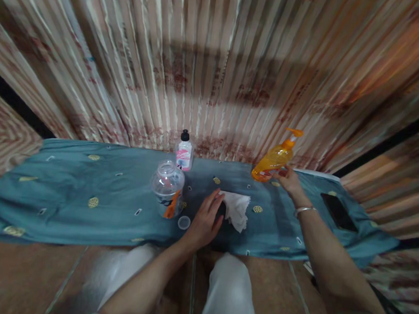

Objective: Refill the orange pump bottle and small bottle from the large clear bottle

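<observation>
Left hand (205,221) rests flat and open beside the crumpled white tissue (237,210) on the teal patterned cloth (80,194), apparently steadying it, while right hand (290,180) grips the tilted orange pump bottle (274,158) by its base, nozzle angled away.

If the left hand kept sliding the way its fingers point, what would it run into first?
The left hand lies flat on the teal cloth, fingers pointing up and to the right. The crumpled white tissue sits right at the fingertips, so it would likely be met first; whether they already touch is unclear.
</observation>
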Demonstrator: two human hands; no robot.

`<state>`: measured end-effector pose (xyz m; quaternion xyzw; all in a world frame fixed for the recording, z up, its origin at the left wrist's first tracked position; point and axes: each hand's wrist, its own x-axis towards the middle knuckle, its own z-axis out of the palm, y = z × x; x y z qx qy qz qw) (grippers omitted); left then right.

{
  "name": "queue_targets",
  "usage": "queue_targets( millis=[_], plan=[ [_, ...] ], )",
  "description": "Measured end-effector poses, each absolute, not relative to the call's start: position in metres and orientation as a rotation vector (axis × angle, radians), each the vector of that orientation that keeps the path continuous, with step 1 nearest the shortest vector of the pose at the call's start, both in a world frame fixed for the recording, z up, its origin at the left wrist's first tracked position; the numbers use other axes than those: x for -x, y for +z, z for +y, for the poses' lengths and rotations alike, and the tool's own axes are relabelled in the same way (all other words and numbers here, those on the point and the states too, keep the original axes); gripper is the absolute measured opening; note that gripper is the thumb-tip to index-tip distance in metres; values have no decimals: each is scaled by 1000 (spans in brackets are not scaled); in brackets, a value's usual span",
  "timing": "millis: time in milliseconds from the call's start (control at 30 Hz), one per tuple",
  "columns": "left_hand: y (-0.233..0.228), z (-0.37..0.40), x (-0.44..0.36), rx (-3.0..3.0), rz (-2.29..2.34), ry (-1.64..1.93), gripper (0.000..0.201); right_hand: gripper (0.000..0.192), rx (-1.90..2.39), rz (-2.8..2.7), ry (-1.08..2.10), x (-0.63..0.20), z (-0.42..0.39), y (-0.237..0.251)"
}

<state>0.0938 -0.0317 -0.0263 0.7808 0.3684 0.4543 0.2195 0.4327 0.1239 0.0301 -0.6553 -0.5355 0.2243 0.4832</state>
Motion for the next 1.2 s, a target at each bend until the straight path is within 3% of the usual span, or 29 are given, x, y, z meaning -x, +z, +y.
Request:
queue_targets(
  millis=[133, 300, 533, 700, 800, 967, 1200],
  plan=[
    [-22, -42, -85, -2248, 996, 1256, 64, 64, 1745, -1198, 449, -413, 88, 0],
    [-20, -57, -82, -2315, 952, 1163, 64, 50, 1766, -1264, 450, -368, 54, -28],
    [-33, -58, -81, -2220, 941, 1109, 54, 21, 1847, -1473, 406, -318, 37, -20],
    [-40, -48, -75, -2137, 994, 1132, 51, 19, 1922, -1640, 404, -288, 17, -19],
    [-42, -46, -73, -2110, 1002, 1137, 50, 8, 1938, -1685, 406, -281, 12, -23],
    [-41, -46, -70, -2068, 1019, 1131, 50, 31, 1893, -1705, 421, -292, 13, -18],
    [-43, -44, -68, -1998, 1046, 1123, 51, 31, 1834, -1764, 418, -297, 13, -20]
  ],
)
